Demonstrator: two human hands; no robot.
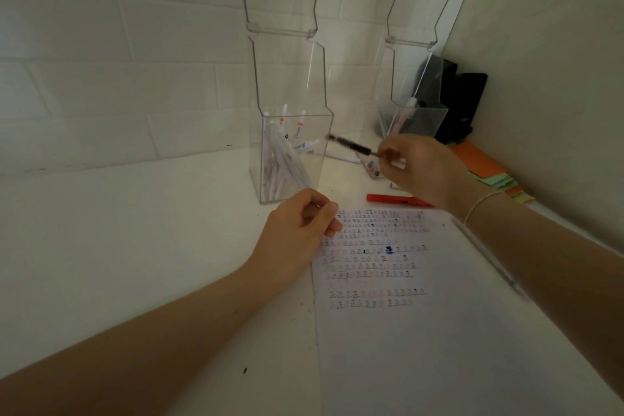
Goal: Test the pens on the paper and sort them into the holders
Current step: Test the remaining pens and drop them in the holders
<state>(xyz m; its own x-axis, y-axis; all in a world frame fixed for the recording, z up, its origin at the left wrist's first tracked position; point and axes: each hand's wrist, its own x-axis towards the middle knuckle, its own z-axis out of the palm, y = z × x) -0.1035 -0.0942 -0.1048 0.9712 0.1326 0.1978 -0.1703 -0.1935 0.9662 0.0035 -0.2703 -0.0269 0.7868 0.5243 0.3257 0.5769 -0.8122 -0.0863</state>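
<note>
My right hand (422,169) pinches a dark pen (353,145) by one end, holding it in the air; its other end points left at the near clear holder (314,159), which is packed with several white pens (282,159). My left hand (300,230) rests with curled fingers on the top left corner of the white paper (422,331), which is covered in rows of small test marks. A second clear holder (435,118) stands farther right with one pale pen (403,118) in it. A red pen (398,199) lies just beyond the paper, partly under my right wrist.
A clear pen (489,257) lies along the paper's right edge. Orange and green sticky notes (489,172) sit by the right wall, and a black object (462,105) stands in the corner. More pens (371,169) lie between the holders. White tiled wall behind.
</note>
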